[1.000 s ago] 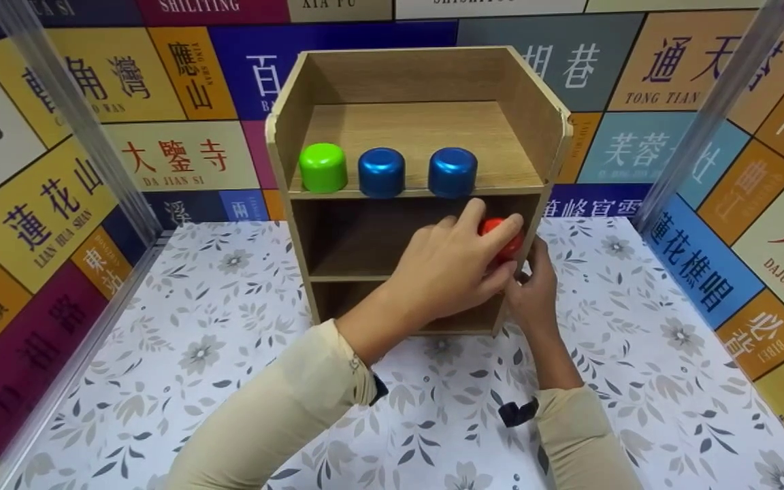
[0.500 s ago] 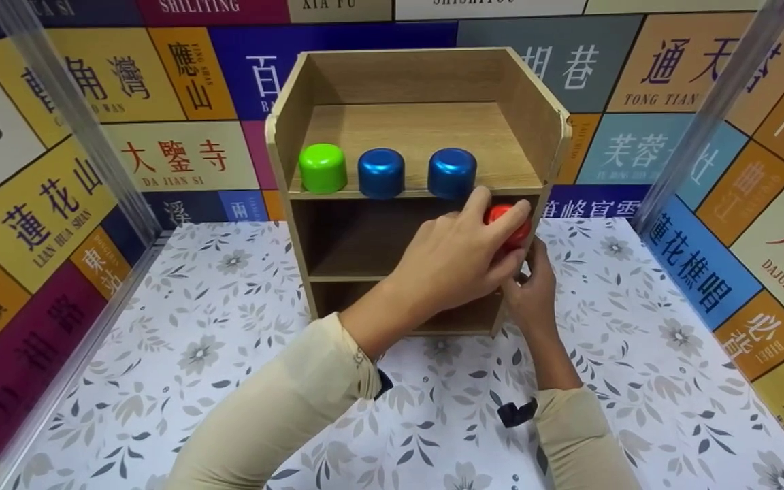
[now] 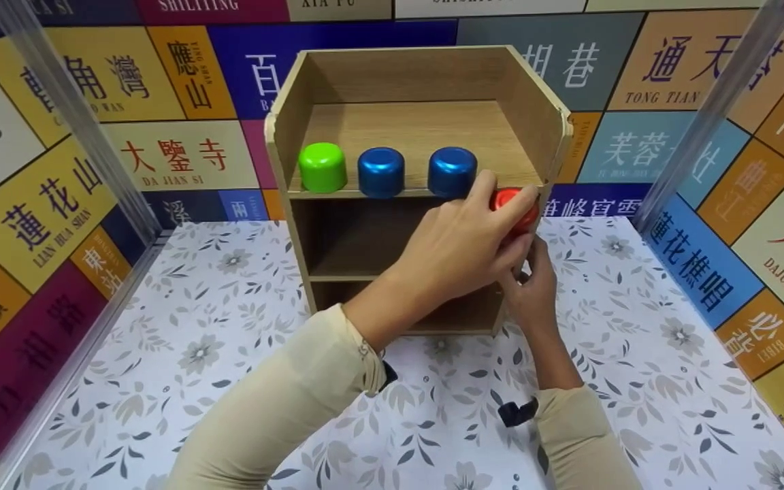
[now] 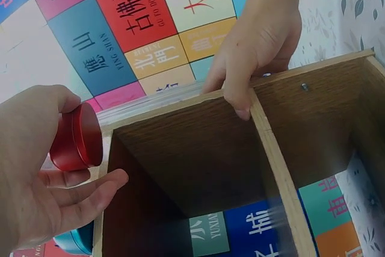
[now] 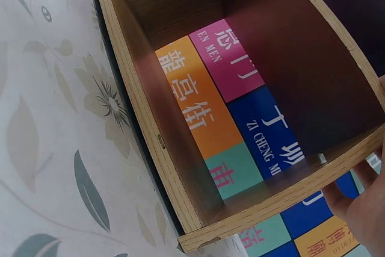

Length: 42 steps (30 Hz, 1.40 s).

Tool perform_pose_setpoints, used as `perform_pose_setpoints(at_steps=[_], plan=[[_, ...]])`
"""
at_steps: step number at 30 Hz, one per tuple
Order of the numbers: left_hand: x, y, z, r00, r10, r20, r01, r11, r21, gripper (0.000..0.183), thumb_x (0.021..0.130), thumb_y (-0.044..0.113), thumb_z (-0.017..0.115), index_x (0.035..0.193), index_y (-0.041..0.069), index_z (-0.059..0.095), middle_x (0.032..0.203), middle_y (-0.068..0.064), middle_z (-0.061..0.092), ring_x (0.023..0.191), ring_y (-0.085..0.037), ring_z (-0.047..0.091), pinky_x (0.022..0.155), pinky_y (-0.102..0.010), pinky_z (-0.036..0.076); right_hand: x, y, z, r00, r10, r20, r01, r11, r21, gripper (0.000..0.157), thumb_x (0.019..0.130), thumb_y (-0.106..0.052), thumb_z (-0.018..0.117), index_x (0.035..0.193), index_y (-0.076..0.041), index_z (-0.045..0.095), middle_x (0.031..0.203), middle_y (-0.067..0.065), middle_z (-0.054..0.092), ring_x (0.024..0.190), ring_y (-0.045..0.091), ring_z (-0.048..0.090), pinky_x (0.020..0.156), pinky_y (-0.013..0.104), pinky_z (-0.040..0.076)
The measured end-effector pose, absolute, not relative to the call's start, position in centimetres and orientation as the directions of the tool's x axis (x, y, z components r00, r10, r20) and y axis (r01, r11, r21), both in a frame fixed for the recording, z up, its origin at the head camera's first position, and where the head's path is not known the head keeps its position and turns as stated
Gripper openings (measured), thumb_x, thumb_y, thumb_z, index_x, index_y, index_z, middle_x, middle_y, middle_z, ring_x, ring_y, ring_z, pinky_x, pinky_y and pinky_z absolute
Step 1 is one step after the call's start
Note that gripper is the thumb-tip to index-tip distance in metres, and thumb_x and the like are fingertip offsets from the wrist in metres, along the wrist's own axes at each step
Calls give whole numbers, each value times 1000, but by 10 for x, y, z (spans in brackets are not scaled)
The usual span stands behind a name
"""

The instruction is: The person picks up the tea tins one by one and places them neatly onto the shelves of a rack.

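Observation:
My left hand [image 3: 456, 241] pinches a small red round tin [image 3: 516, 204] between thumb and fingers, near the right front edge of the top of a wooden shelf unit [image 3: 402, 122]. In the left wrist view the red tin [image 4: 78, 138] lies tilted in that hand, beside the top board. My right hand [image 3: 533, 282] grips the unit's right side panel; the left wrist view shows its thumb over the front edge and its other fingers outside. Along the top's front edge stand a green tin [image 3: 323, 168] and two blue tins, one in the middle [image 3: 381, 173] and one farther right [image 3: 452, 173].
Two open compartments sit below the top, an upper one [image 3: 358, 235] and a lower one. A floral-patterned cloth [image 3: 201, 354] covers the table. Walls with coloured sign panels [image 3: 188, 156] rise behind and at both sides, with clear corner posts [image 3: 712, 109].
My left hand has moved the red tin up and slightly right, from in front of the upper compartment to the level of the top's front edge. My right hand has stayed on the side panel.

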<state>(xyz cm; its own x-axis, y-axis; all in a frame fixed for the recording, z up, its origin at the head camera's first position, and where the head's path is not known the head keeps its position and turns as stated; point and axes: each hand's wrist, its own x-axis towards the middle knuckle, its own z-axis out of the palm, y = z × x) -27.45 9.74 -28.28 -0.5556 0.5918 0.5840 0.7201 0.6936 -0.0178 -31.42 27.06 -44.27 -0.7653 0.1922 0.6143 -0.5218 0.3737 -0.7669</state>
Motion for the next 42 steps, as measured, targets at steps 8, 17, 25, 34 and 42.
perform_pose_setpoints(at_steps=[8,17,25,34,42], plan=[[-275,99,-275,-569,572,591,694,720,-28,44,93,47,39,133,30,39,109,-7,45,61,-13,56,56,-21,51,-313,271,-442,-776,170,607,-525,358,-772,58,83,-17,67,136,-15,43,131,4,53,118,15,51,86,37,50],[-278,102,-268,-598,560,573,671,741,-25,46,94,47,38,136,30,36,113,-7,47,65,-13,59,57,-20,50,-313,271,-442,-791,170,587,-508,352,-786,57,84,-16,65,136,-20,43,127,1,55,117,13,51,82,34,51],[-280,103,-265,-614,543,572,643,765,-38,48,94,45,39,139,29,35,115,-8,47,64,-16,60,57,-24,52,-315,272,-444,-795,155,586,-524,308,-794,57,84,-11,62,136,-24,42,130,-2,52,121,14,48,88,43,48],[-283,106,-265,-629,529,570,610,790,-59,50,93,46,40,141,29,34,115,-8,49,63,-15,60,57,-23,51,-315,272,-444,-800,169,575,-517,293,-804,58,84,-13,65,136,-23,43,129,-1,53,120,14,49,89,46,48],[-285,109,-268,-618,518,592,575,811,-109,52,94,45,38,142,27,32,119,-10,49,62,-17,60,56,-24,52,-315,272,-443,-800,163,578,-522,286,-803,59,83,-15,67,136,-22,43,127,1,53,118,15,50,89,45,48]])
